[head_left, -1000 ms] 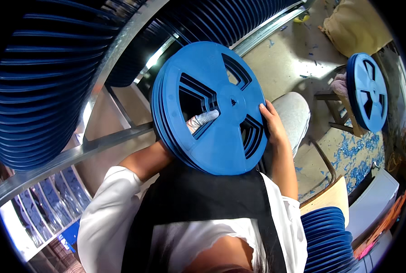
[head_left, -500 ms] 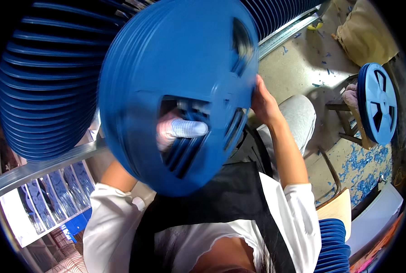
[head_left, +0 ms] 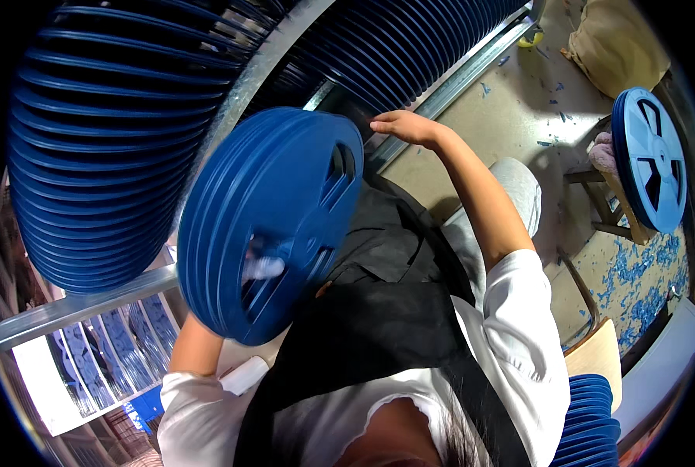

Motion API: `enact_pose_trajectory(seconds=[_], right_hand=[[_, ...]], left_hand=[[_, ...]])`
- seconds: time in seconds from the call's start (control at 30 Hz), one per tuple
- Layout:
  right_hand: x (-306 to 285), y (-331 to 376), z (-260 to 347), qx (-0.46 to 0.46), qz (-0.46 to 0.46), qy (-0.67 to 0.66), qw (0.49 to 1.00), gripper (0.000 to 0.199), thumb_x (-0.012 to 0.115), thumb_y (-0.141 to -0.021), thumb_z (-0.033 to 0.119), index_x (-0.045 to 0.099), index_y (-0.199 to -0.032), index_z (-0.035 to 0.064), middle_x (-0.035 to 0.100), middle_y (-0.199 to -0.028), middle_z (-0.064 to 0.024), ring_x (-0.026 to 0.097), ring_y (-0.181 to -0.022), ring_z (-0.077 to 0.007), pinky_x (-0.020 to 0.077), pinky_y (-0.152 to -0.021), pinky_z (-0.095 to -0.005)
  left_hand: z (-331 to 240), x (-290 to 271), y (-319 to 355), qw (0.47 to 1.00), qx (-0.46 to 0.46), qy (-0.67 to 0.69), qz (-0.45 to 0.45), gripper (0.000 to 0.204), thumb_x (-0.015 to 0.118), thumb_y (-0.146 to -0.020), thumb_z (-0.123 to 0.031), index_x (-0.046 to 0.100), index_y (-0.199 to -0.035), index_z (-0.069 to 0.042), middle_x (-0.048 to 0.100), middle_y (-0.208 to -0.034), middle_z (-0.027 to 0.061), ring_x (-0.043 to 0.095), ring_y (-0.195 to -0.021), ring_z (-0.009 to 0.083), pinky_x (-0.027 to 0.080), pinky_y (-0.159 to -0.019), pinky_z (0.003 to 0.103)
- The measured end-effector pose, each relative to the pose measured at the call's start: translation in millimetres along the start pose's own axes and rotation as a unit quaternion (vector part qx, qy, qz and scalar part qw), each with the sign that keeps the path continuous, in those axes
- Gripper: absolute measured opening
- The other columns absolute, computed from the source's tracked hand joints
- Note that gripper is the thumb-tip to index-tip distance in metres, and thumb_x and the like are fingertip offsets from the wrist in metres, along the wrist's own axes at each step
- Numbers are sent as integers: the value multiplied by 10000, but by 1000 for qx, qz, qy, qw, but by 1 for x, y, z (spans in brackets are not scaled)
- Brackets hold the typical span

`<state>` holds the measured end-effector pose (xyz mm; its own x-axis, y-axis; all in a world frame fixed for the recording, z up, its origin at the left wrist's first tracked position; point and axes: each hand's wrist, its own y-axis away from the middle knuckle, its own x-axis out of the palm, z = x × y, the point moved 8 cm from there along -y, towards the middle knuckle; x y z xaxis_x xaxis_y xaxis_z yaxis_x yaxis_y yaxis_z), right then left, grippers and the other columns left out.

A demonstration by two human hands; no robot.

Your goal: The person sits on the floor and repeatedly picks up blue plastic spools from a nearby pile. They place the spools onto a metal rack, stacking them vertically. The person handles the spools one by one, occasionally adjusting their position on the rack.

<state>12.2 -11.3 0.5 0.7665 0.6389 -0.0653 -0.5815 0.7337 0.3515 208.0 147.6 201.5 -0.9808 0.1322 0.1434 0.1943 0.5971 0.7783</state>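
Nearest: black apron + white shirt; lower edge crops the body. Just past it, a blue reel stack held up in the air on the person's L, btwn apron & rack. Reels stand on edge, tilted: flat outer face turned R and partly up to cam, layered rims showing on the L side. Hub axis runs roughly L–R; the face reads as a narrow oval, its long axis going lower L to upper R.

L hand grips the stack, whitish-covered thumb thru a face window; thumb blurred, palm & other fingers hidden behind reels. L forearm shows below the rim. Can't count reels; rims smear together.

R hand is off the stack, beyond it to the R, fingers stretched out, uncurled, by the rack's dark gap. Can't tell if fingertips touch anything there.

Beyond: metal rack rail under the L reel row; another reel row at top, cut by frame edge. Far R: reels on edge on a wooden stool w/ pinkish cloth, blue scraps on floor. Lower R reels partly cropped, pt. hidden by sleeve.
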Motion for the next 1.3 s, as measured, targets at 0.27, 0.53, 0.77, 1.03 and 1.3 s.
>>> enact_pose_trajectory(seconds=[0.27, 0.53, 0.77, 1.03, 1.3], right_hand=[[-10, 17, -25, -41, -40, 37, 998, 505, 548, -925, 359, 512, -1296, 20, 548, -1267, -162, 495, -1197, -269, 375, -1007, -365], [-14, 65, -38, -115, -74, -230, 963, 409, 522, -905, 161, 516, -1300, 54, 560, -1248, -81, 520, -1120, -192, 403, -970, -326], [18, 52, 6, -180, 14, -226, 957, 424, 551, -839, 128, 570, -1262, 131, 549, -1262, -48, 496, -1115, -179, 339, -1013, -329], [20, 39, 13, -151, -23, -274, 949, 749, 440, -896, 585, 271, -1459, 120, 250, -1508, -132, 244, -1383, -298, 259, -1105, -442], [16, 36, 0, -112, -70, -236, 963, 761, 446, -904, 568, 246, -1465, 93, 285, -1486, -164, 266, -1371, -316, 239, -1108, -425]], left_hand=[[30, 50, -45, 999, -9, 22, 37, 621, 744, -780, -178, 432, -1305, -66, 578, -1168, 142, 591, -1020, 249, 522, -865, 417], [51, 67, -45, 999, -32, 25, 24, 642, 749, -775, -187, 422, -1315, -68, 573, -1178, 147, 586, -1034, 259, 518, -875, 429], [27, 33, -5, 999, -30, 10, -24, 661, 755, -771, -195, 413, -1323, -71, 568, -1187, 151, 581, -1047, 267, 514, -883, 439], [10, 22, 1, 999, 8, 8, -41, 683, 760, -766, -204, 403, -1333, -74, 563, -1196, 156, 576, -1061, 276, 510, -893, 451], [37, 55, -46, 999, 12, 38, -20, 705, 766, -761, -213, 393, -1343, -77, 557, -1206, 161, 571, -1076, 285, 506, -902, 463]])
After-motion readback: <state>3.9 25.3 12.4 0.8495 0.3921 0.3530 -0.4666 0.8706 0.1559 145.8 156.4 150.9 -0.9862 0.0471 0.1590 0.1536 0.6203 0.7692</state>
